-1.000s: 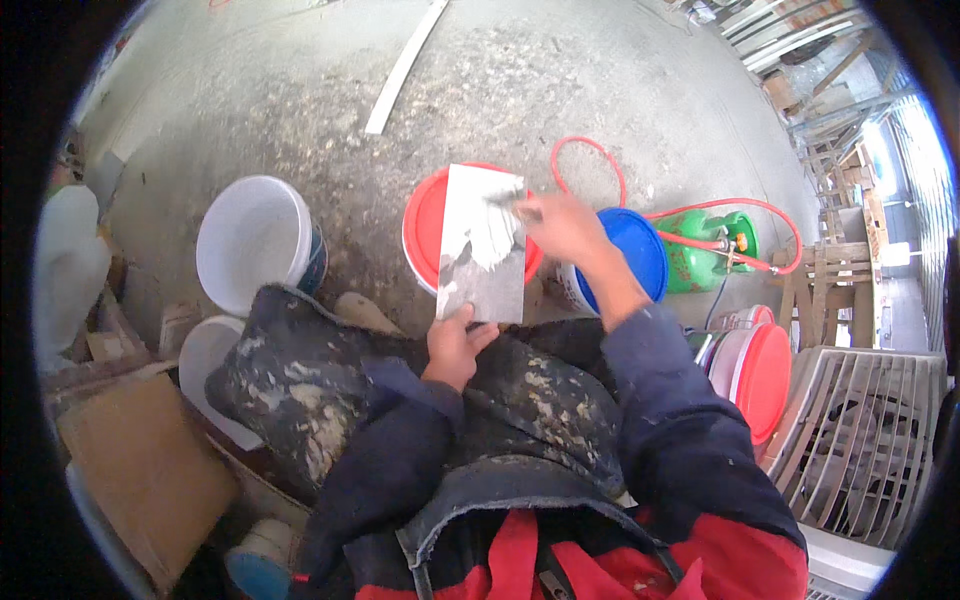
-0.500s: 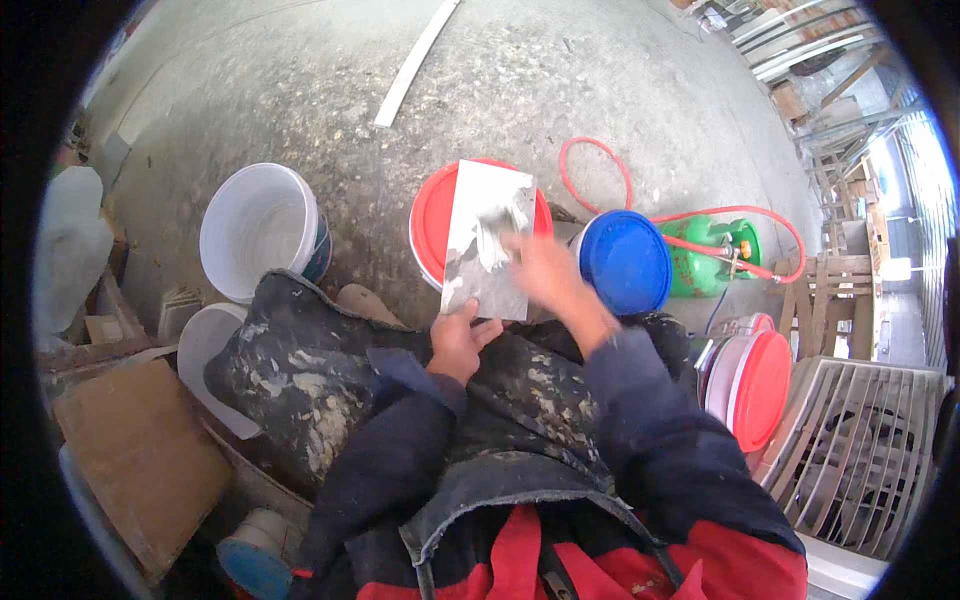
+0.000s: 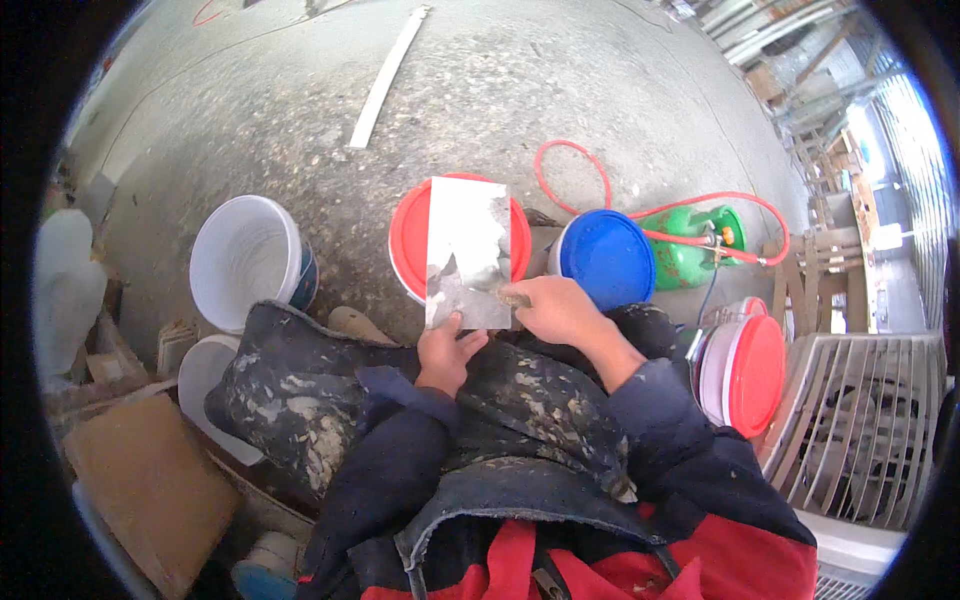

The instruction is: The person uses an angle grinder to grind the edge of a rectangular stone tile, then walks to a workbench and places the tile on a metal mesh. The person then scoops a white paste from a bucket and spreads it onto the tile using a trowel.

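A flat rectangular panel, grey at its near end and smeared with white paste over the rest, lies above a red-lidded bucket. At the panel's near edge my left hand grips it, thumb on top. My right hand is closed around a small putty knife at the panel's right edge. Its handle end shows between the fingers; glare and grey smears make the blade hard to make out. Paint-stained dark clothing covers my lap below the panel.
An open white bucket stands left. Right of the panel are a blue-lidded bucket, a green gas cylinder with a red hose, another red-lidded bucket and a grilled heater or fan. Cardboard lies left; a white strip ahead.
My right hand has drawn the putty knife down from the panel's middle to its near right part. The white paste is spread wider and flatter. The view has shifted slightly.
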{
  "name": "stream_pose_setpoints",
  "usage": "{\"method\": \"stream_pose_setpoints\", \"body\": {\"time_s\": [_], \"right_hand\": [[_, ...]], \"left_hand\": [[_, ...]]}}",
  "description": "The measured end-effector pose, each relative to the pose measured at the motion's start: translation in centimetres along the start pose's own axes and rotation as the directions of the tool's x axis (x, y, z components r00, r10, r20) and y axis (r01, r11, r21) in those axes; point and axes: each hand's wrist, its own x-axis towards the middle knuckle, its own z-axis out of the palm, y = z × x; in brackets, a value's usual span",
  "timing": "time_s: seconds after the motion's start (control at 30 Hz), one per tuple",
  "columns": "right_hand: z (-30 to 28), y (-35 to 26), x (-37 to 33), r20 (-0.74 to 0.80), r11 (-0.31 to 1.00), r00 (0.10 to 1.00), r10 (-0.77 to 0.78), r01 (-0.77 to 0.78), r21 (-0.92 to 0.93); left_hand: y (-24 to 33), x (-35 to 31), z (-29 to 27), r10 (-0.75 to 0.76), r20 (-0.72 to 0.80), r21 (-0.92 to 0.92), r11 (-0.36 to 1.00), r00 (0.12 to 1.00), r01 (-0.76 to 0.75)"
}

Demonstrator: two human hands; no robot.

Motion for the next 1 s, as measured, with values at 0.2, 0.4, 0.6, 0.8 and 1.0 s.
{"method": "stream_pose_setpoints", "body": {"time_s": [0.2, 0.4, 0.6, 0.8, 1.0], "right_hand": [[-1.1, -0.6, -2.5, 0.420, 0.168, 0.783, 0.459, -0.541, 0.824], [6.3, -1.4, -5.4, 0.644, -0.546, 0.616, 0.453, -0.379, 0.747], [4.5, 4.9, 8.3, 0.568, -0.588, 0.679, 0.465, -0.242, 0.772], [3.2, 1.4, -0.1, 0.571, -0.299, 0.629, 0.528, -0.491, 0.818], [6.3, -4.0, -2.4, 0.526, -0.449, 0.717, 0.457, -0.324, 0.833]], "left_hand": [[-0.2, 0.6, -0.9, -0.058, 0.009, 0.024, 0.998, 0.998, 0.057], [0.0, 0.3, -0.8, -0.013, -0.043, 0.071, 0.997, 0.999, 0.016], [0.0, 0.2, -0.3, -0.005, -0.058, 0.094, 0.996, 0.998, 0.010], [-0.3, 0.5, -0.6, 0.025, -0.067, 0.053, 0.998, 0.997, -0.021], [-0.5, 0.4, -1.3, -0.003, -0.009, 0.058, 0.998, 1.000, 0.004]]}}
